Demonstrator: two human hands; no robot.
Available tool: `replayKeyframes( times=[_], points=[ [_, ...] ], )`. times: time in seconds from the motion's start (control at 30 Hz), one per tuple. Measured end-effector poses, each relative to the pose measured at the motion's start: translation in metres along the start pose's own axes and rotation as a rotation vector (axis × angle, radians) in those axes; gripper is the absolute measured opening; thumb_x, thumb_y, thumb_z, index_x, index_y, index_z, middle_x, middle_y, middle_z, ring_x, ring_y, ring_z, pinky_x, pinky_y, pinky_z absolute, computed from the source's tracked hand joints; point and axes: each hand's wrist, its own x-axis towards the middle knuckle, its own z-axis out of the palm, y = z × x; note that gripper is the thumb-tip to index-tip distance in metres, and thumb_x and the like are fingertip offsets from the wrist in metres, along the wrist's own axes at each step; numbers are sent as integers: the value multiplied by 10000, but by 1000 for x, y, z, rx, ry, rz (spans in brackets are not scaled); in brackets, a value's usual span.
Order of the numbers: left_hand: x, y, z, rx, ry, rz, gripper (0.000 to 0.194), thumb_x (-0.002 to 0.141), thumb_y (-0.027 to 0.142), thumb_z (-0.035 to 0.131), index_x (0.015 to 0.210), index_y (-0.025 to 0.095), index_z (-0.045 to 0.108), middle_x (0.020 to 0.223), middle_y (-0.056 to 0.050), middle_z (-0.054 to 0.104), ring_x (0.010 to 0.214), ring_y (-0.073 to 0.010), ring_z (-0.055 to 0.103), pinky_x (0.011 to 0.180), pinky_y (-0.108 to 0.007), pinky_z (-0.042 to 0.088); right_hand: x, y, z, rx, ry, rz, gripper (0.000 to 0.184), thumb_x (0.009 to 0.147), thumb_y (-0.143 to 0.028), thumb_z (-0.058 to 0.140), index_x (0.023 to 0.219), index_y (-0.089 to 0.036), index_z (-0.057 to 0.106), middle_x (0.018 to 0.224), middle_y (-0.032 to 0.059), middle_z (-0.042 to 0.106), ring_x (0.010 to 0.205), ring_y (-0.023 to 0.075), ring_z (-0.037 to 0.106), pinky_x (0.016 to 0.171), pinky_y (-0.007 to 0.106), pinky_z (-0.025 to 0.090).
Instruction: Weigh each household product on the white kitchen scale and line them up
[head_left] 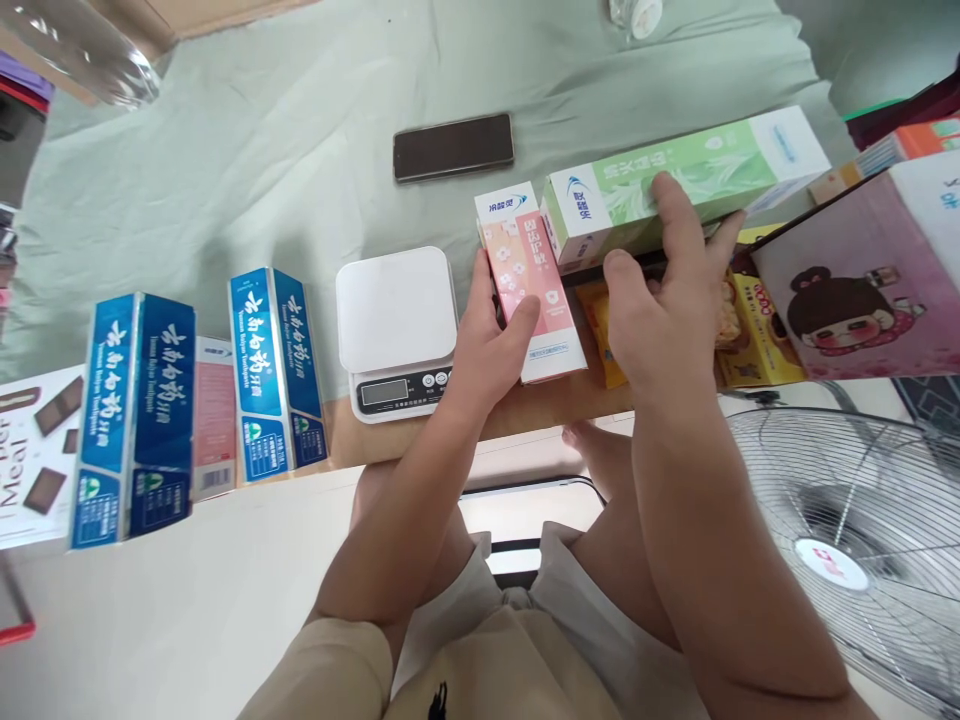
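Observation:
My left hand [499,340] is closed round the lower half of a pink and white toothpaste box [529,270], thumb on its face. To the right, my right hand [671,275] rests on a long green and white toothpaste box [690,175], its fingers spread over the top and front side. The near left end of the green box sits close beside the pink one. Left of my left hand lies a white digital kitchen scale [397,310] with a bare platform and a dark display. A yellow packet [602,325] shows partly under my right hand.
Blue toothpaste boxes [135,400] [274,370] stand at the left, with a pink box [214,420] between them. A phone [454,147] lies behind the scale. At right are a yellow box [761,330], a cartoon-printed box [847,270] and a floor fan [840,540].

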Motion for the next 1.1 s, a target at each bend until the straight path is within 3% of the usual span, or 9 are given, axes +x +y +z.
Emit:
replayKeyframes(
  times=[0.1, 0.17, 0.27, 0.4, 0.47, 0.63, 0.83, 1.1],
  points=[
    [1, 9, 1, -144, 10, -125, 848, 907, 773, 543, 1591, 346, 283, 1579, -79, 539, 1415, -295, 591, 1191, -484, 527, -1, 3, 2, -27, 65, -75, 664, 886, -362, 549, 1542, -314, 466, 1772, 98, 102, 1686, 370, 85, 1317, 684, 219],
    [1, 12, 1, -177, 22, -116, 938, 859, 830, 545, 1597, 325, 265, 1651, -91, 454, 1501, -314, 511, 1245, -492, 480, 0, 5, 2, -55, 117, -166, 636, 885, -346, 542, 1518, -301, 494, 1777, 91, 81, 1689, 360, 70, 1324, 682, 199],
    [-1, 13, 1, -109, 40, -32, 921, 878, 839, 493, 1606, 335, 240, 1759, -64, 269, 1659, -307, 256, 1359, -488, 315, 2, 7, 0, -101, 128, -287, 589, 878, -345, 536, 1465, -296, 553, 1770, 73, 159, 1690, 359, 67, 1330, 693, 164],
    [-6, 22, -2, 132, 41, 148, 749, 962, 752, 424, 1581, 336, 353, 1791, -46, 182, 1699, -311, 69, 1404, -517, 136, 1, 4, -4, -117, 32, -240, 603, 853, -318, 549, 1456, -296, 579, 1754, 75, 253, 1674, 410, 117, 1297, 738, 203],
    [-6, 28, -4, 232, 36, 216, 687, 986, 715, 409, 1554, 329, 422, 1774, -56, 243, 1693, -339, 102, 1395, -566, 118, 0, 1, -4, -102, -3, -194, 617, 849, -304, 555, 1466, -315, 568, 1764, 67, 238, 1675, 416, 110, 1281, 750, 230],
    [-1, 34, -5, 336, -43, 260, 631, 1012, 685, 370, 1523, 333, 487, 1615, -62, 519, 1644, -365, 272, 1358, -621, 188, 0, -1, -4, -66, -3, -181, 618, 842, -292, 564, 1459, -324, 563, 1782, 46, 174, 1683, 404, 65, 1300, 761, 174],
    [2, 29, -5, 395, -76, 222, 663, 1011, 687, 357, 1521, 288, 500, 1611, -87, 524, 1623, -362, 307, 1358, -599, 160, 3, 3, -3, -74, -23, -236, 675, 832, -243, 500, 1503, -306, 534, 1790, 31, 115, 1699, 290, 35, 1370, 634, 147],
    [0, 32, -5, 351, -67, 259, 620, 1014, 679, 345, 1501, 320, 480, 1573, -74, 551, 1589, -346, 368, 1345, -581, 220, 3, 5, -1, -84, -8, -217, 673, 836, -270, 510, 1502, -370, 508, 1783, -13, 136, 1694, 284, 85, 1343, 645, 230]
  ],
)
